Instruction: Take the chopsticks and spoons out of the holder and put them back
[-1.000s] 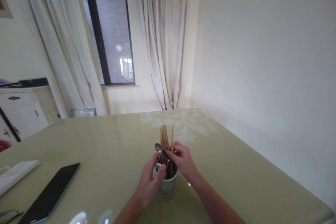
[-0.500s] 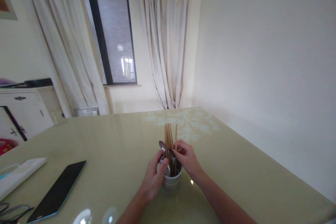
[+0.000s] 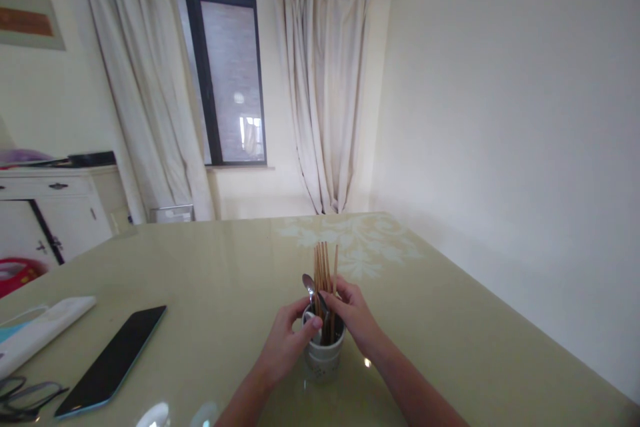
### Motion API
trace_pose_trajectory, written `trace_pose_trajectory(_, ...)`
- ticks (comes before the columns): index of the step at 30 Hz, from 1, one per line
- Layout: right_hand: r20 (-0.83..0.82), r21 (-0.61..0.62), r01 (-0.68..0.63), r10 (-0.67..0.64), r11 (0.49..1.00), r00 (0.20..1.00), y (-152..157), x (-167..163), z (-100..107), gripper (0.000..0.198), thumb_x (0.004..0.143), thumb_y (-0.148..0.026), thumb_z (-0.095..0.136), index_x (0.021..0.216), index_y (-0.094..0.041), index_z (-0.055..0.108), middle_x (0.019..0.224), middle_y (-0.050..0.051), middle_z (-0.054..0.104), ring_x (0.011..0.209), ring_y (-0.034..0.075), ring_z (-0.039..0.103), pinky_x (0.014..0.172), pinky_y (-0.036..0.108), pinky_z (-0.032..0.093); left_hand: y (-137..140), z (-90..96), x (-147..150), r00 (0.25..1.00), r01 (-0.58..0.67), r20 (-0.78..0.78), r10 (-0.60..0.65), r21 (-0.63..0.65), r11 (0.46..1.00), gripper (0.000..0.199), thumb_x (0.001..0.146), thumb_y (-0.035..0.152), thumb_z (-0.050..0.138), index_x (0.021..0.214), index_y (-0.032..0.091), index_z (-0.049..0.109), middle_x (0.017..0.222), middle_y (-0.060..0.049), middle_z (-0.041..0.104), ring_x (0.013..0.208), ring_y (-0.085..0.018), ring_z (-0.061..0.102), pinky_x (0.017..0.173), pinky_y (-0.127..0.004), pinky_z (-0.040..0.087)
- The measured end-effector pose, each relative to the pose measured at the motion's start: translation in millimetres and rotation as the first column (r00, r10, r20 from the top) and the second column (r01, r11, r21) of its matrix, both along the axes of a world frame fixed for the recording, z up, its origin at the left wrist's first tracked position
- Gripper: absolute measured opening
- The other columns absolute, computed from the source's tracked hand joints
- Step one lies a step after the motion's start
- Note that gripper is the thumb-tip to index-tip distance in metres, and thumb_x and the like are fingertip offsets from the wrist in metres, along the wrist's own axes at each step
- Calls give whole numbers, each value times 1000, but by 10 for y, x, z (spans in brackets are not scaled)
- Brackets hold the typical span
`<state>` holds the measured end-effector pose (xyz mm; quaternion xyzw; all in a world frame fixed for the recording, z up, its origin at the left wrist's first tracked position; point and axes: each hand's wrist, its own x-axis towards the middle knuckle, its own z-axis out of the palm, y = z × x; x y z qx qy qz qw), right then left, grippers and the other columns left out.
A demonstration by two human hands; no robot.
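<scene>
A white utensil cup point(image 3: 323, 361) stands upright on the table, holding several wooden chopsticks point(image 3: 323, 267) and spoons. My left hand point(image 3: 286, 341) grips the cup's left side, its thumb over the rim beside a pale spoon handle. A metal spoon point(image 3: 309, 283) leans out above that hand's fingertips. On the other side, my right hand point(image 3: 354, 315) is closed at the cup's mouth, thumb pressed on a dark metal spoon point(image 3: 323, 303). Its fingers pass behind a single chopstick point(image 3: 335, 267) standing apart from the others. The fingertips are partly hidden by the utensils.
The glass-topped table point(image 3: 225, 273) extends to the wall and curtains. At left lie a black tablet point(image 3: 113, 360), a white flat case point(image 3: 50, 333) and eyeglasses point(image 3: 33, 397). A white cabinet point(image 3: 70, 213) and a red basin point(image 3: 20, 273) are beyond the left edge.
My right thumb has moved left and now covers most of the dark spoon's bowl, which showed plainly before. My left hand keeps its hold on the cup. The view has shifted slightly.
</scene>
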<state>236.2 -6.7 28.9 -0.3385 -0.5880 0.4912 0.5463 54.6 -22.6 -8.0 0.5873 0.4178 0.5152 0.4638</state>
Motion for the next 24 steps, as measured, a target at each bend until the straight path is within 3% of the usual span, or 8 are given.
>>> trace_pose_trajectory(4, -29, -30, -16, 15, 999, 999, -1, -15, -11, 44, 78, -61, 87, 94, -21, 80, 100, 5, 71, 86, 24, 70, 74, 32, 59, 26, 1, -2, 993, 107, 43, -107, -7, 994, 85, 68, 79, 82, 125, 16, 78, 127, -18, 78, 126, -41, 67, 110, -48, 52)
trace_pose_trajectory(10, 15, 93, -38, 37, 995, 999, 20, -15, 4, 36, 86, -57, 82, 89, -22, 82, 102, 6, 67, 93, 24, 69, 80, 32, 58, 31, 148, -13, 924, 363, 124, -362, 16, 932, 98, 68, 83, 79, 143, 20, 66, 142, -20, 70, 135, -42, 62, 118, -51, 46)
trace_pose_trajectory(12, 43, 123, -39, 34, 992, 999, 38, -8, -7, 35, 87, -57, 81, 91, -22, 83, 104, 7, 67, 96, 25, 68, 84, 34, 58, 77, 162, -43, 930, 330, 170, -326, 4, 944, 100, 70, 86, 75, 144, 19, 65, 141, -21, 70, 134, -42, 63, 117, -52, 46)
trace_pose_trajectory(15, 73, 152, -35, 24, 988, 997, 67, -3, -41, 38, 88, -59, 79, 91, -22, 83, 106, 8, 67, 97, 26, 67, 83, 35, 57, 160, 190, -100, 951, 157, 273, -148, -10, 988, 97, 73, 89, 69, 141, 19, 66, 138, -22, 72, 129, -40, 67, 110, -54, 51)
trace_pose_trajectory(18, 74, 165, -30, 18, 986, 997, 80, -2, -69, 36, 89, -58, 77, 94, -22, 82, 104, 7, 67, 95, 25, 67, 81, 34, 56, 194, 343, -141, 960, 16, 281, -13, -8, 1000, 75, 86, 75, 69, 137, 20, 68, 134, -18, 75, 125, -35, 69, 110, -50, 52)
trace_pose_trajectory(21, 87, 176, -50, 35, 983, 996, 67, 3, -57, 35, 92, -57, 75, 104, -24, 81, 105, 7, 68, 98, 26, 66, 85, 35, 55, 208, 641, -129, 987, 28, 157, -32, 25, 999, 62, 88, 64, 74, 132, 20, 72, 127, -14, 79, 121, -31, 71, 113, -47, 51)
trace_pose_trajectory(24, 112, 220, -71, 47, 973, 993, 39, 3, -15, 34, 94, -56, 73, 102, -24, 80, 109, 7, 70, 105, 28, 64, 94, 38, 52, 270, 961, -54, 984, 180, -12, -180, 74, 981, 58, 84, 63, 80, 123, 20, 77, 123, -12, 80, 120, -32, 72, 110, -46, 53)
